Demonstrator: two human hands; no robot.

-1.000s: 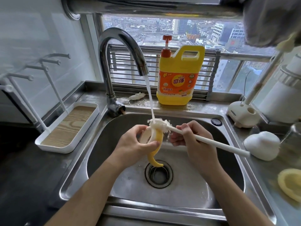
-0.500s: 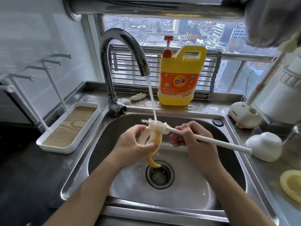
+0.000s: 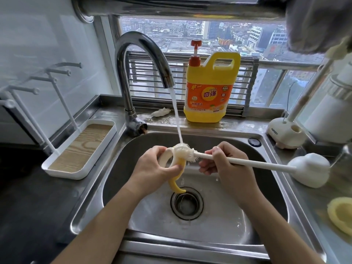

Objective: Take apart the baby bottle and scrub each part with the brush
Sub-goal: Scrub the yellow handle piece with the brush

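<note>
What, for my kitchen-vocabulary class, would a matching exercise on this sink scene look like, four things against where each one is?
Things
1. bottle brush
2. dish soap jug
3. yellow curved bottle part
4. drying rack

Places
A. standing behind the sink
B. gripped in the left hand
C. left of the sink
D. held by its handle in the right hand

Pairs: 1-D, 2-A, 3-B, 4-C.
</note>
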